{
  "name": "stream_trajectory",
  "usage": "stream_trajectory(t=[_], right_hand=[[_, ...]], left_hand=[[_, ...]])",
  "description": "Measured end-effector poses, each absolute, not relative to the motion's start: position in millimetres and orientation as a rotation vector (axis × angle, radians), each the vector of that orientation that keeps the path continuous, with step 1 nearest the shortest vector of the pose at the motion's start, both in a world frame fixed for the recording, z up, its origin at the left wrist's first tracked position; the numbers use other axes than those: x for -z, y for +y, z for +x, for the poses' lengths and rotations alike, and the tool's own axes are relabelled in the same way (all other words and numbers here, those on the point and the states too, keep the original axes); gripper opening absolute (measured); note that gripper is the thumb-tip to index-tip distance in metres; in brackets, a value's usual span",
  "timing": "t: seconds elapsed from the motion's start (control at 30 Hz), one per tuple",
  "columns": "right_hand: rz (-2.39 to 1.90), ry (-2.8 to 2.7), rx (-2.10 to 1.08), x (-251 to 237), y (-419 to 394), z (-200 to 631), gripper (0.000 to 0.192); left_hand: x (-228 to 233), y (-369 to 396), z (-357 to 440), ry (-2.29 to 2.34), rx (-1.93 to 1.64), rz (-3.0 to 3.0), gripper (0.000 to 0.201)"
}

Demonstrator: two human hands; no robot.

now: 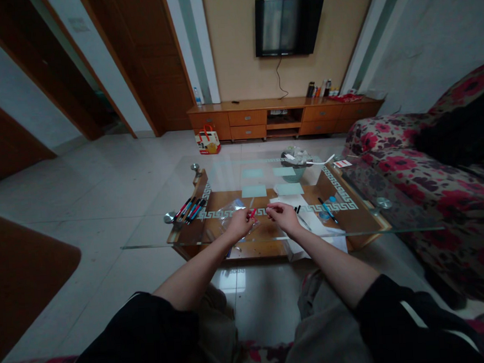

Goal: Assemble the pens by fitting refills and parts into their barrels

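Over the near part of the glass coffee table [158, 231], my left hand [240, 225] is closed on a short red pen part [253, 213], which sticks up past the fingertips. A little to the right, my right hand [285, 218] is curled with its fingertips together; whatever is between them is too small to make out. The two hands are apart. Clear plastic wrapping [226, 214] lies by my left hand. Several pens [192, 209] in red, blue and black lie in a bunch at the table's left. Black pen pieces [297, 209] are beside my right hand.
A blue pen [328, 211] and a blue round object [324, 216] lie to the right, near white papers [311, 226]. A green basket with a bag in it [294, 173] stands beyond the table. A flowered sofa [437, 190] borders the right side.
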State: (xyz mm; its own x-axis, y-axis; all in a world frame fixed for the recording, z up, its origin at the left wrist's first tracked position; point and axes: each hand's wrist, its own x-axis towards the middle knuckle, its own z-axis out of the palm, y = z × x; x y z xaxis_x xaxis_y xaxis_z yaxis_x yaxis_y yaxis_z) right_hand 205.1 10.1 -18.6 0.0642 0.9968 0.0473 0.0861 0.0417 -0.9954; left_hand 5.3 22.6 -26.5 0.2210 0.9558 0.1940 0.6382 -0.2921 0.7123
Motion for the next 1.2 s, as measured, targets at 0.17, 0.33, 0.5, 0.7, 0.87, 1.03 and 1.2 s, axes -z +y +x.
stream_trajectory(t=[0.17,0.33,0.5,0.7,0.87,1.03,1.2], right_hand=[[-1.220,-1.193,-1.090,14.5,11.6,204.6,0.031],[-1.205,-1.188,-0.966,11.9,13.3,205.7,0.035],[-1.202,-1.185,-0.933,13.0,14.6,207.8,0.037],[-1.179,-1.220,-0.970,11.9,12.0,205.6,0.037],[-1.176,-1.269,-0.951,10.2,10.7,205.1,0.034],[-1.201,-1.353,-0.873,8.9,9.4,206.0,0.028],[-1.211,-1.539,-0.745,1.3,4.7,206.8,0.021]], left_hand=[[14.8,16.0,16.9,1.296,-0.875,1.780,0.023],[11.2,9.0,26.4,1.089,-0.842,1.531,0.024],[10.0,6.1,26.3,0.967,-0.804,1.496,0.022],[9.6,6.5,26.2,0.926,-0.816,1.505,0.024],[9.4,6.2,25.2,0.948,-0.803,1.491,0.031],[11.0,6.7,24.3,0.944,-0.831,1.514,0.035],[13.8,8.7,24.1,0.950,-0.855,1.523,0.034]])
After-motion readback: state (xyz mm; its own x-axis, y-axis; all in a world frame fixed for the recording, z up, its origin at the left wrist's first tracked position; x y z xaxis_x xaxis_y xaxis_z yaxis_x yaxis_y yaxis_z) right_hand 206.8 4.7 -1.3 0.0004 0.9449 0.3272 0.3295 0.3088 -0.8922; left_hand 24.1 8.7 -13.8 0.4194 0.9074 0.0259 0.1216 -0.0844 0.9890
